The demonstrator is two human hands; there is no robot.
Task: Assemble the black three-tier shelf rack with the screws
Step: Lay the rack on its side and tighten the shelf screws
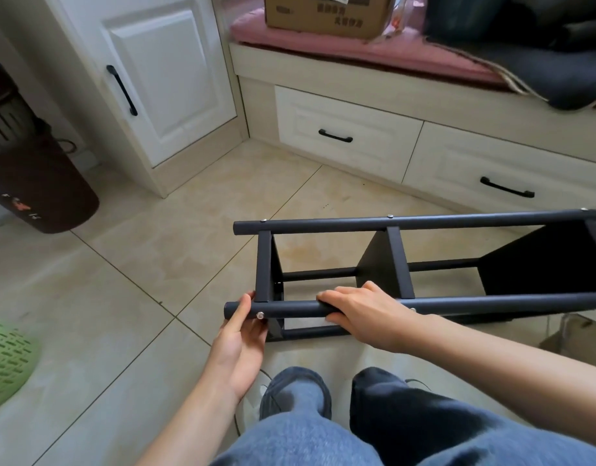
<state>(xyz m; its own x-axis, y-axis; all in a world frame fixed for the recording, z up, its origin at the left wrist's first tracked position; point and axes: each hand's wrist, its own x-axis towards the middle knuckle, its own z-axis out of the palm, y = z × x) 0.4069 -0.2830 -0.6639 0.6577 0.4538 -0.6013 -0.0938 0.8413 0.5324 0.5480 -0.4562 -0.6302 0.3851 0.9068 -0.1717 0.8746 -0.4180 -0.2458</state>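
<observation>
Knees in blue jeans point(323, 442) nearest, just short of the rack, with dark slippers point(294, 393) flat on the tiled floor point(138, 264). Black three-tier shelf rack point(421, 264) lying on its side on the floor, just beyond the slippers, long tubes running left to right, three shelf panels standing on edge between them. Left hand point(241, 331) at the rack's near-left corner, thumb laid along the end of the near tube point(491, 302), fingers curled under it beside a silver screw point(261, 315). Right hand point(360, 309) gripping the same near tube further along, fingers wrapped over the top, next to the middle panel. More screw heads along the far tube point(417, 220), one above each panel. Left of the rack, a green perforated basket point(7, 358), and further back a dark brown bin point(37, 183). Beyond the rack, cream drawers point(347, 136) with black handles under a window seat, a white cabinet door point(168, 79) to their left. On the seat, a pink cushion point(357, 45), a cardboard box point(326, 11) and dark fabric point(542, 68).
</observation>
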